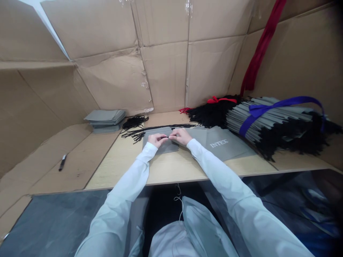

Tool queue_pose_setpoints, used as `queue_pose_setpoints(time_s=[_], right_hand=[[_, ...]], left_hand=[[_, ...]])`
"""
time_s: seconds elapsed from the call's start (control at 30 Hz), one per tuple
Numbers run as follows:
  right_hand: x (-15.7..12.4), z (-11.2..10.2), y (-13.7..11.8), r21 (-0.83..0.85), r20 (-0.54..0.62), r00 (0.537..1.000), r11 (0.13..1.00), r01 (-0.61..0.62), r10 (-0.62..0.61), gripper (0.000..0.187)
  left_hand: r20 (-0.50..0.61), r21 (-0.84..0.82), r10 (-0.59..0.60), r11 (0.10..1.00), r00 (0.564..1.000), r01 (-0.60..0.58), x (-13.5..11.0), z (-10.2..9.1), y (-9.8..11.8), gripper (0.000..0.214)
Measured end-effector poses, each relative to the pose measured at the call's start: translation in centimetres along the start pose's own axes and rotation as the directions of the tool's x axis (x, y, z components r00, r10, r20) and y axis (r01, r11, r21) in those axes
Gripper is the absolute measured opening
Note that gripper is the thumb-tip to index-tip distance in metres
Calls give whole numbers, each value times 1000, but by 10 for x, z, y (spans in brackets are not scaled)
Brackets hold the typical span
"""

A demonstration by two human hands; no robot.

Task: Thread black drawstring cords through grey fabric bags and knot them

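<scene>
My left hand and my right hand meet over the table, fingertips almost touching. Each is closed in a pinch on a short dark bit of black cord that shows between them. Beneath the hands lies a flat grey fabric piece. To its right is a grey bag printed "INTEX", spread flat and partly under my right forearm. Just beyond the hands a line of loose black cords runs across the table. How the cord joins the fabric is hidden by my fingers.
At the back left stand a stack of grey fabric pieces and a heap of black cords. A black marker lies at left. On the right are a grey bundle tied with blue ribbon and black cords tied in red. Cardboard walls enclose the table.
</scene>
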State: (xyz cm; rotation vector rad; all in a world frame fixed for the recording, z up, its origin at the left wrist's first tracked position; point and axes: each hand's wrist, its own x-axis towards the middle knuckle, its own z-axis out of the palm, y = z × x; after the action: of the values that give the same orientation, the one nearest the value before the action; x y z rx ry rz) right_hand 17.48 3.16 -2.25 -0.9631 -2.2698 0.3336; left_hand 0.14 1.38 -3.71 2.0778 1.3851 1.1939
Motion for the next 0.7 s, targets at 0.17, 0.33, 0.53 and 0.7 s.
queue_pose_setpoints(time_s=[0.17, 0.33, 0.53, 0.7], right_hand=[[-2, -4, -7, -24, -26, 1000, 1000, -12, 12, 20], [-1, -2, -2, -64, -74, 997, 998, -28, 23, 20], [-1, 2, 0, -21, -115, 993, 999, -25, 23, 15], [-3, 11, -5, 176, -25, 1000, 984, -4, 9, 33]], left_hand=[[80, -286, -122, 948, 989, 140, 3, 1, 1, 35], [226, -587, -239, 740, 944, 328, 6, 5, -3, 46], [275, -655, -376, 600, 885, 459, 9, 7, -9, 37], [315, -637, -433, 563, 844, 526, 8, 8, -6, 32]])
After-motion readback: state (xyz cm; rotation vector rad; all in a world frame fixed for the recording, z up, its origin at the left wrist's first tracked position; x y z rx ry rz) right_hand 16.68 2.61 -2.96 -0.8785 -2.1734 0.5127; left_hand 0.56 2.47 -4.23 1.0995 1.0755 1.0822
